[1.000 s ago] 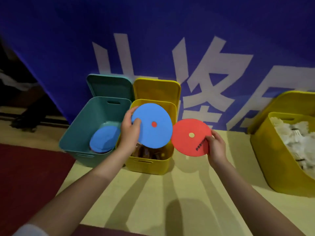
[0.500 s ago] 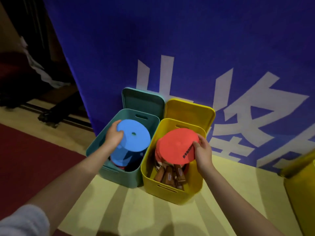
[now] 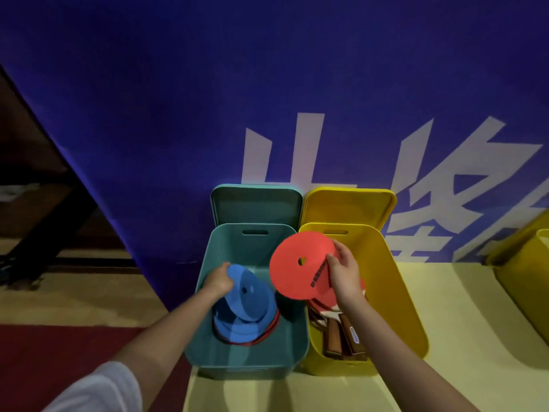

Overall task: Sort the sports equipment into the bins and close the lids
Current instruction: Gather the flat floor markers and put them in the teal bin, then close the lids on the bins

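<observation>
Paddles (image 3: 341, 331) in yellow bin (image 3: 398, 292) — half hidden behind red disc (image 3: 300, 263)

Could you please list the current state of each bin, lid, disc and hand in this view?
Teal bin: open, holds stacked discs.
Teal lid: off, propped upright behind its bin.
Yellow bin: open, holds paddles.
Yellow lid: off, propped behind its bin.
Blue disc: held inside the teal bin.
Red disc: held above the bins.
Left hand: grips the blue disc.
Right hand: grips the red disc.
</observation>
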Action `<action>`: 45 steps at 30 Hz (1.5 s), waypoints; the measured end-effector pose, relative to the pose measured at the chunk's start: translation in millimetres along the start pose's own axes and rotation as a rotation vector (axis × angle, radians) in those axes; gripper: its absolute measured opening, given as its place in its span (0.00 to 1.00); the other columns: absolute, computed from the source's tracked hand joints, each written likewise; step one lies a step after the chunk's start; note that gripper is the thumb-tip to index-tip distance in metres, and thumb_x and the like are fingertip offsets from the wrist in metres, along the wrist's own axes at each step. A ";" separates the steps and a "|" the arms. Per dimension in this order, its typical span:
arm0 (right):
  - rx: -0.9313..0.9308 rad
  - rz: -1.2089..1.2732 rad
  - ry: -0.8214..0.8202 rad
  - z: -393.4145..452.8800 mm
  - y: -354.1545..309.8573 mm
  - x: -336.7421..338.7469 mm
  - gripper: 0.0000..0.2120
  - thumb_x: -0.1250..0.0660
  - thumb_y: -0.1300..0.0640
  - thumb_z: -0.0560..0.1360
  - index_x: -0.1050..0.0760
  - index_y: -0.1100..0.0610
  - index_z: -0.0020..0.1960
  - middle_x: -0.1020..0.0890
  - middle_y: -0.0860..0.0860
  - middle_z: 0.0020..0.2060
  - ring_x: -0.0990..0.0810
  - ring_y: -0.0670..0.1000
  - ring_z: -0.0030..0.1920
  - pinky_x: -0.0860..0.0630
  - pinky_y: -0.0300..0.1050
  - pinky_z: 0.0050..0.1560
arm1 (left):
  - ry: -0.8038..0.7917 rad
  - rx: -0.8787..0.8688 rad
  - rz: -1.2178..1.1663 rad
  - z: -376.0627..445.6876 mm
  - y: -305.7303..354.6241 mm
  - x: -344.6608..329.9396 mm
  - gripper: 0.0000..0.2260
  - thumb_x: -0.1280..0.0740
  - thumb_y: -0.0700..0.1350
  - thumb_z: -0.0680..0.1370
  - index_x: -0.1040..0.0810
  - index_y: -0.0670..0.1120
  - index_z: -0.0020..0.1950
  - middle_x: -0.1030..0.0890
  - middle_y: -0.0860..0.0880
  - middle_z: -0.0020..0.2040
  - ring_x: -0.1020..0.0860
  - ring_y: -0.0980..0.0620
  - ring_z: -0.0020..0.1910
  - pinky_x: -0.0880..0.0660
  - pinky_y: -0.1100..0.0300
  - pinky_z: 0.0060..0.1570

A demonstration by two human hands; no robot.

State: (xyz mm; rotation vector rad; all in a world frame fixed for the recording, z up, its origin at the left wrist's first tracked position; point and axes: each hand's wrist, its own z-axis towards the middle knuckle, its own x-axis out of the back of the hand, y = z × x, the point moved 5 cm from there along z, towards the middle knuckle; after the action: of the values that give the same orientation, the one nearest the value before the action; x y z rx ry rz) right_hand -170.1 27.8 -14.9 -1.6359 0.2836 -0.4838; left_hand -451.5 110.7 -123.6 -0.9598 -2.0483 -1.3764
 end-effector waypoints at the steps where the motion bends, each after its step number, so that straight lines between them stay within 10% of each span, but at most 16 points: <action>1: -0.005 -0.015 -0.005 -0.4 1.4 -9.0 0.16 0.42 0.64 0.79 0.29 0.58 0.66 0.25 0.51 0.55 0.28 0.49 0.56 0.32 0.41 0.53 | -0.033 0.002 0.083 3.8 -1.5 0.4 0.19 0.40 0.39 0.76 0.29 0.45 0.68 0.22 0.43 0.62 0.23 0.43 0.57 0.25 0.54 0.56; 7: -0.001 -0.170 -0.082 7.3 8.4 -71.1 0.16 0.41 0.65 0.80 0.30 0.60 0.67 0.26 0.50 0.55 0.28 0.49 0.57 0.34 0.36 0.54 | -0.165 -0.042 0.360 0.4 1.2 -13.8 0.16 0.41 0.43 0.77 0.24 0.39 0.62 0.22 0.39 0.62 0.23 0.42 0.59 0.26 0.55 0.56; 14: 0.060 -0.417 -0.172 15.3 34.6 -123.4 0.17 0.40 0.68 0.75 0.26 0.58 0.63 0.21 0.54 0.56 0.24 0.51 0.56 0.34 0.36 0.54 | 0.330 -0.515 -0.202 -24.7 33.1 74.6 0.19 0.40 0.33 0.75 0.26 0.41 0.66 0.25 0.42 0.62 0.27 0.44 0.62 0.37 0.64 0.64; 25: -0.091 -0.899 -0.420 -10.1 128.0 -178.8 0.31 0.31 0.52 0.73 0.37 0.53 0.73 0.28 0.59 0.61 0.26 0.60 0.61 0.31 0.46 0.60 | 0.419 -0.324 -0.301 -19.9 -24.3 67.7 0.15 0.37 0.42 0.79 0.26 0.46 0.66 0.22 0.44 0.55 0.22 0.45 0.51 0.28 0.53 0.48; 33: -0.049 -1.284 -0.538 -5.7 143.9 -185.5 0.34 0.38 0.39 0.73 0.40 0.54 0.74 0.42 0.61 0.72 0.46 0.61 0.73 0.41 0.53 0.72 | 0.413 -0.315 -0.293 -17.9 -26.0 64.7 0.16 0.39 0.43 0.79 0.27 0.47 0.67 0.23 0.44 0.57 0.23 0.45 0.53 0.26 0.50 0.51; 40: 0.607 -0.696 -0.003 38.7 -16.8 -138.9 0.26 0.34 0.56 0.72 0.31 0.61 0.69 0.29 0.63 0.63 0.33 0.61 0.64 0.38 0.51 0.67 | 0.485 -0.326 -0.373 4.4 0.7 103.4 0.21 0.36 0.39 0.78 0.32 0.43 0.71 0.26 0.42 0.58 0.22 0.45 0.52 0.26 0.51 0.57; 45: 0.607 -0.631 0.140 72.6 -67.7 -100.0 0.26 0.32 0.60 0.73 0.33 0.59 0.69 0.30 0.61 0.61 0.34 0.60 0.64 0.35 0.51 0.65 | 0.486 -0.396 -0.514 29.1 49.2 132.9 0.18 0.38 0.39 0.79 0.30 0.43 0.69 0.26 0.42 0.60 0.25 0.47 0.58 0.28 0.54 0.61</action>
State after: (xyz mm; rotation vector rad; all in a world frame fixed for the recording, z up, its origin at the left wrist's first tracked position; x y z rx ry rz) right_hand -230.5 145.9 32.5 -1.0665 -0.2771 -1.0501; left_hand -498.0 187.1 -9.9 -0.1770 -1.7323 -2.0921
